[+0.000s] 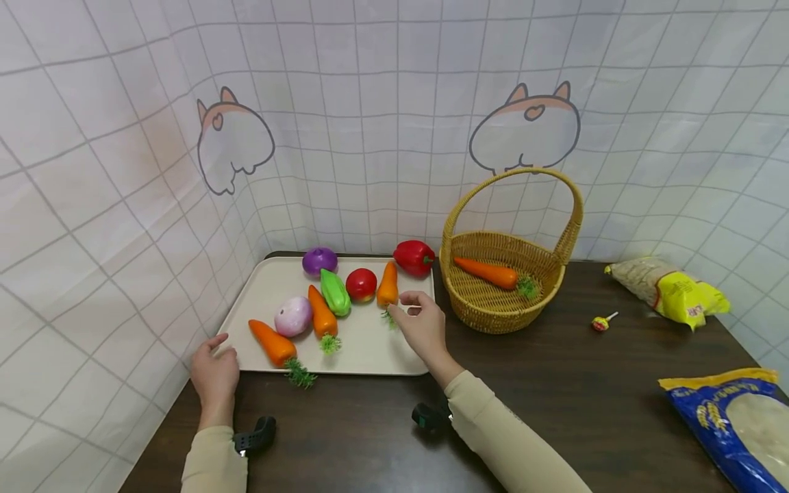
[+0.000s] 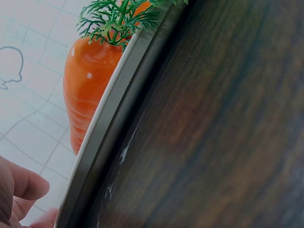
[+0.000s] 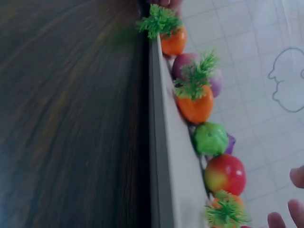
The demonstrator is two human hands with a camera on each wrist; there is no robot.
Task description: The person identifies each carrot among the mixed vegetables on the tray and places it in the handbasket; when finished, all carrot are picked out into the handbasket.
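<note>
A beige tray [image 1: 370, 352] holds toy produce. My right hand [image 1: 424, 329] hovers over its right side, thumb and fingers apart, close to the leafy end of an orange carrot [image 1: 387, 286]; in the right wrist view that carrot's green top [image 3: 225, 211] lies apart from the fingertips [image 3: 297, 211]. At the tray's left front corner is my left hand [image 1: 214, 373], fingers loosely bent by the rim, holding nothing. Nearest to it lies another carrot [image 2: 90, 85], its leaves hanging over the front edge. A third carrot [image 1: 322, 315] lies beside a pale purple onion [image 1: 293, 316].
Also on the tray are a green ridged vegetable [image 1: 335, 292], a red round fruit [image 1: 361, 283], a purple onion [image 1: 320, 261] and a red bell pepper [image 1: 413, 257]. Right of it stands a wicker basket [image 1: 493, 318] with a carrot inside. A lollipop [image 1: 600, 323] and two bags lie further right.
</note>
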